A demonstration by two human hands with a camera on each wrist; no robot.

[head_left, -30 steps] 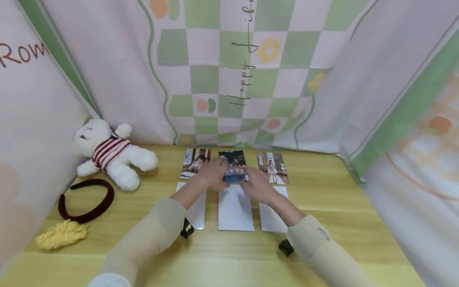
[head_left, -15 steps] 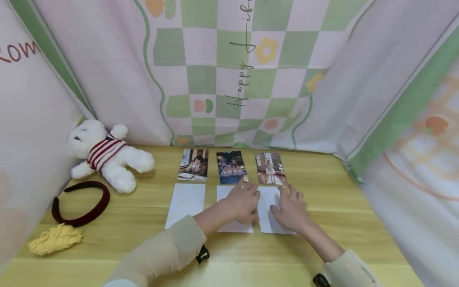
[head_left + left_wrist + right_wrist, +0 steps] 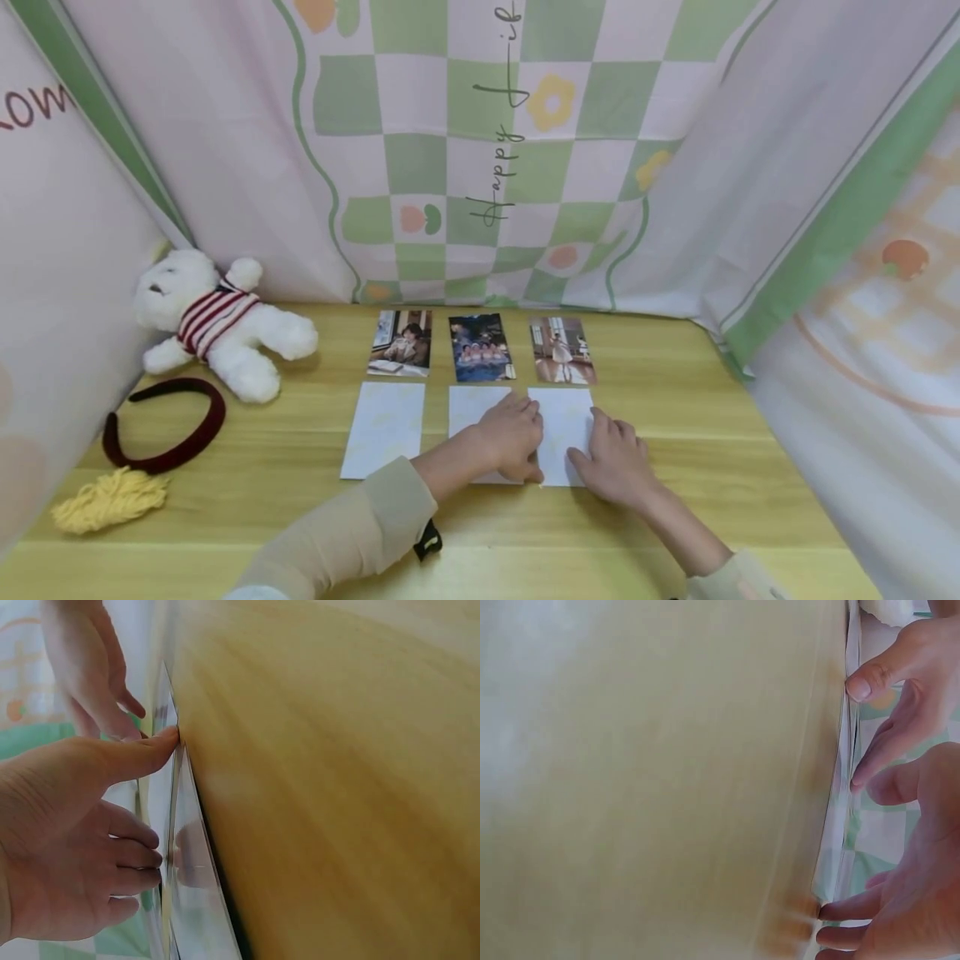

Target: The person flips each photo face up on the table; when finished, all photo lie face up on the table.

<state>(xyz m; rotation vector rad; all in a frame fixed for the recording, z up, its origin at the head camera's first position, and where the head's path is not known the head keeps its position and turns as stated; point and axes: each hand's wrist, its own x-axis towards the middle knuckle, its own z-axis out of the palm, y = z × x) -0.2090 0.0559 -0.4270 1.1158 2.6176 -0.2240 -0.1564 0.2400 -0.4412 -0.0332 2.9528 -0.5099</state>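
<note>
Three white cards with faint yellow marks lie in a front row: a left card (image 3: 384,431), a middle card (image 3: 470,408) and a right card (image 3: 564,429). My left hand (image 3: 512,435) reaches over the middle card, its fingers along the right card's left side. In the left wrist view its thumb lies extended at a card edge. My right hand (image 3: 617,458) is at the right card's right side, thumb over the card's surface and fingers along the edge. Behind stand in line a photo of a seated person (image 3: 401,343), a pool photo (image 3: 482,347) and a dancer photo (image 3: 562,350).
On the left of the wooden table (image 3: 300,533) lie a white plush bear (image 3: 225,325) in a striped top, a dark red headband (image 3: 168,425) and a yellow yarn bundle (image 3: 111,500). A checked curtain (image 3: 480,167) hangs along the table's back edge.
Both hands have come from the middle photo at the back to the right white card in front. Over the last half second they have drawn in along its two sides.
</note>
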